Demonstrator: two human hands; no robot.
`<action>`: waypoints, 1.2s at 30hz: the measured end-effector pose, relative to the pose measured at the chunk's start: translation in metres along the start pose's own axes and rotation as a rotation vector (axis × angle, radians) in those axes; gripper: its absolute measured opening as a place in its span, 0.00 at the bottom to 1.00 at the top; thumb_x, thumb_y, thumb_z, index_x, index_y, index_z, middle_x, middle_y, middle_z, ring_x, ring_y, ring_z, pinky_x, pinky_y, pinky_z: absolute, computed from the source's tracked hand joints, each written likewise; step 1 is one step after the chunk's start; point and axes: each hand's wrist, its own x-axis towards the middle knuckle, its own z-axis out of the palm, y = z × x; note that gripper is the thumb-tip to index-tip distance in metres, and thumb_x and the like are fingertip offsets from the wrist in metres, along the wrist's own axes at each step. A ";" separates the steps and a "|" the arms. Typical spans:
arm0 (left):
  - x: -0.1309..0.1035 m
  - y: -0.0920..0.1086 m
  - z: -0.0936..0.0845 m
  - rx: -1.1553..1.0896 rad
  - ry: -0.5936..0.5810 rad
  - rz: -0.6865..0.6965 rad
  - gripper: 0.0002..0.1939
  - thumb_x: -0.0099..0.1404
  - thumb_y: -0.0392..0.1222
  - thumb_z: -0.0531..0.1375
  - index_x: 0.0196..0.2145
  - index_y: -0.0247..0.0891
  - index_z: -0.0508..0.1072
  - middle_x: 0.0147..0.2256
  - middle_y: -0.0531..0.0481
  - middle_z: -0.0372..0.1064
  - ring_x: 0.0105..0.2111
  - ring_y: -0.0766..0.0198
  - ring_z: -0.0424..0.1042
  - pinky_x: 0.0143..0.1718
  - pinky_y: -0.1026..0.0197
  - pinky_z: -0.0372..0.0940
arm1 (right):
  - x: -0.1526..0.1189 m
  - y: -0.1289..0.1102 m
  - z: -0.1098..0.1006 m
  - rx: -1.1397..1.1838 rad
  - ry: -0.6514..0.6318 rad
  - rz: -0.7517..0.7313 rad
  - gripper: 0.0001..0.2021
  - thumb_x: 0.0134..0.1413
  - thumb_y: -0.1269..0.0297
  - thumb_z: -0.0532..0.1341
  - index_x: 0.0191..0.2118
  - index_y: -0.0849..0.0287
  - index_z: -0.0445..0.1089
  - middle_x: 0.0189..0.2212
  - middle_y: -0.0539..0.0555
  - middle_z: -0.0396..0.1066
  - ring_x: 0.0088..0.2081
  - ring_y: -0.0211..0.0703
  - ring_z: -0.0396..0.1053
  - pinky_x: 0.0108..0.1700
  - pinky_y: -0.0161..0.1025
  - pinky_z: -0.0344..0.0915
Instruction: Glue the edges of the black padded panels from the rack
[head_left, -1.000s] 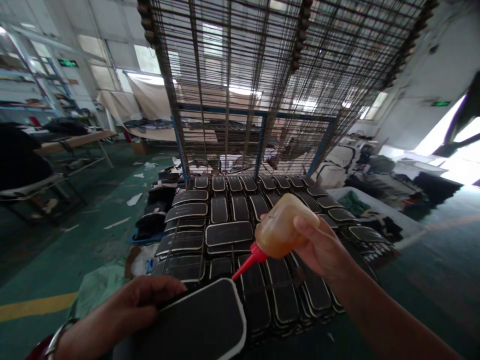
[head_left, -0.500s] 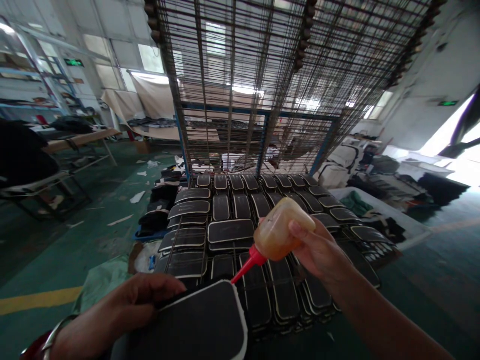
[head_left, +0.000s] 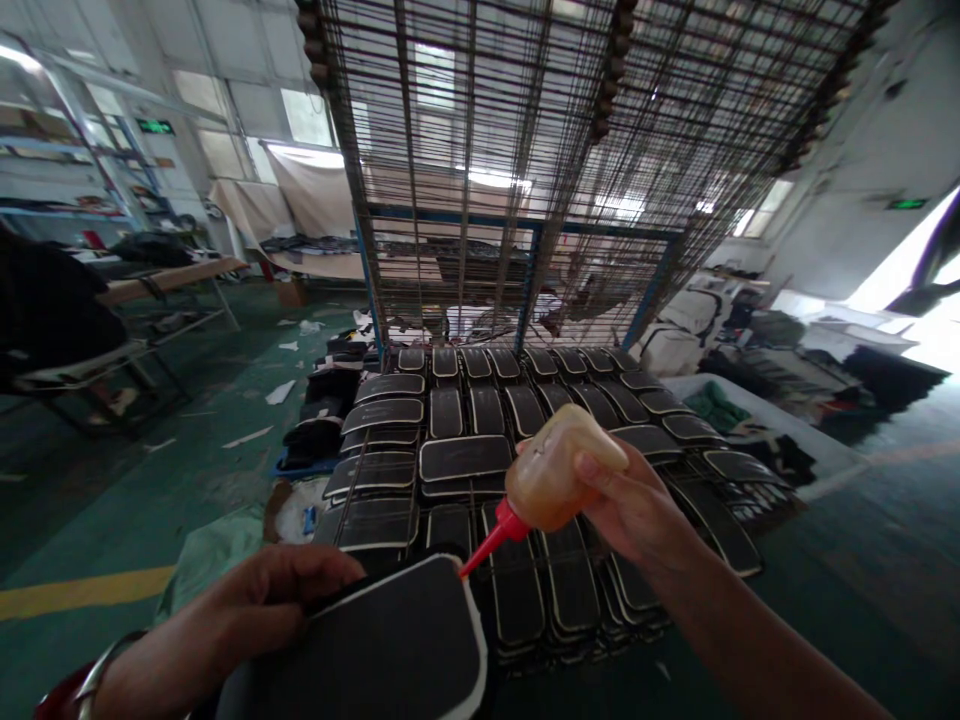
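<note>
At the lower left, my left hand [head_left: 255, 610] grips the edge of a dark rounded rectangular panel [head_left: 382, 640] with a whitish rim, tilted near the camera. My right hand [head_left: 626, 500] is wrapped around a translucent squeeze bottle [head_left: 559, 470] that holds amber liquid. The bottle is tipped down to the left. Its red nozzle [head_left: 491, 540] has its tip at the panel's far right corner, on the pale rim. The panel's lower part runs out of view.
Many similar dark panels [head_left: 465, 460] lie in rows on a wire rack ahead. Behind them rises a stack of wire mesh shelves [head_left: 480, 130]. A white bin [head_left: 825, 465] with cloth stands at right. At far left a person in dark clothes [head_left: 52, 300] sits by a table.
The nozzle tip has shifted slightly left and down along the panel's corner. The bottle has moved a little with it. Both hands keep their hold.
</note>
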 end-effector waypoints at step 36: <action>-0.009 -0.022 0.025 -0.499 0.349 0.053 0.23 0.52 0.26 0.73 0.45 0.41 0.80 0.44 0.42 0.85 0.40 0.44 0.84 0.41 0.47 0.80 | -0.020 0.046 0.024 0.141 0.574 -0.016 0.19 0.36 0.51 0.83 0.31 0.55 0.82 0.29 0.52 0.77 0.27 0.41 0.73 0.25 0.31 0.72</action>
